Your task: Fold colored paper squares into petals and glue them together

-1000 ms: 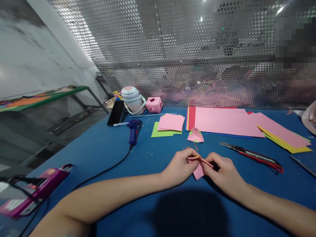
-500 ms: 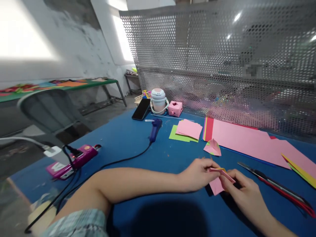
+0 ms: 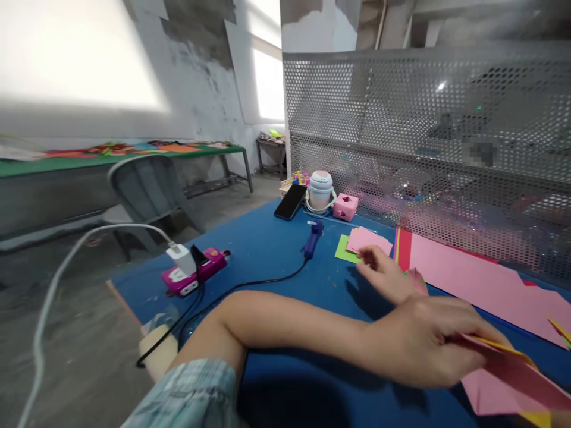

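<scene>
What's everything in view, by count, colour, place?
Folded paper: one, pink and yellow, lower right
Folded piece: one, pink and green, right
Glue gun: one, blue, centre
Square sheets: several, pink over green, beside glue gun
Large sheets: several, mostly pink, right
Paper box: one, pink, back
Flask: one, whitish, beside box
Phone: one, black, beside flask
Basket: one, cream, behind phone
Power strip: one, magenta, left
Adapter: one, white, on strip
Cords: several, black, white, left
Worktable: one, blue, centre
Chair: one, grey, left
Far table: one, green, left
Panel: one, grey, back
Sleeve: one, bluish plaid, lower left
Left hand: one, on folded paper
Right hand: one, near square sheets
</scene>
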`<state>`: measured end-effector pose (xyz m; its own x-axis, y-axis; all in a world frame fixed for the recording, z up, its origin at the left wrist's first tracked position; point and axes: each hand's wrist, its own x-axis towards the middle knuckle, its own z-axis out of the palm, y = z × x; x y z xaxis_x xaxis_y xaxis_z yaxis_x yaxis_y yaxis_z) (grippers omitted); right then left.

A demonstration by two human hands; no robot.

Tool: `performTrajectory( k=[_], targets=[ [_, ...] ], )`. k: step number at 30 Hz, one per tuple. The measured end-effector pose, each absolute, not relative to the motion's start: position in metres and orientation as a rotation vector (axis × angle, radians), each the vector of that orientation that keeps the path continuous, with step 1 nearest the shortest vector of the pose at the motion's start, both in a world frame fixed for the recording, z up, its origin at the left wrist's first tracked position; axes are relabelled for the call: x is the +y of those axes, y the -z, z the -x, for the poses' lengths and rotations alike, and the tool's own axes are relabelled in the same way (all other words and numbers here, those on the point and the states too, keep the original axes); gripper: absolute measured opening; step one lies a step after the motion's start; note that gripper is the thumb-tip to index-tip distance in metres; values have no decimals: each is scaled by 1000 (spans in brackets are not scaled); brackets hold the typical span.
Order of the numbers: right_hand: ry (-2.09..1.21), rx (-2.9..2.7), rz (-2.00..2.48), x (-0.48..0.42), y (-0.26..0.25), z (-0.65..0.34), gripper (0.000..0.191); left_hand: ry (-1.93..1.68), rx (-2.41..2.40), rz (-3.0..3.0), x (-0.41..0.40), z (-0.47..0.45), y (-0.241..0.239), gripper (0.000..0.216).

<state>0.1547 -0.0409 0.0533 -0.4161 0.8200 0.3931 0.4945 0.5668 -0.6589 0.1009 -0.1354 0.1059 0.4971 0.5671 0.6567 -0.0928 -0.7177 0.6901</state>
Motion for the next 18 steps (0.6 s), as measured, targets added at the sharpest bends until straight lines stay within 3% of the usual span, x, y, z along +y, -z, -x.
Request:
performTrajectory(
  k=[7,12,18],
  targets=[
    [-600,-2004,1413,-6,-35,-39,47,-1150,478,-2114,-147,-101,-113,29],
    [-618,-1979,1549,-4,-36,-19,31,-1125,472,-2136,-158,-89,-109,31],
    [-656,-2018,1290,-24,-43,-54,28,-1122,455,-2197,-165,-66,-110,31]
  ],
)
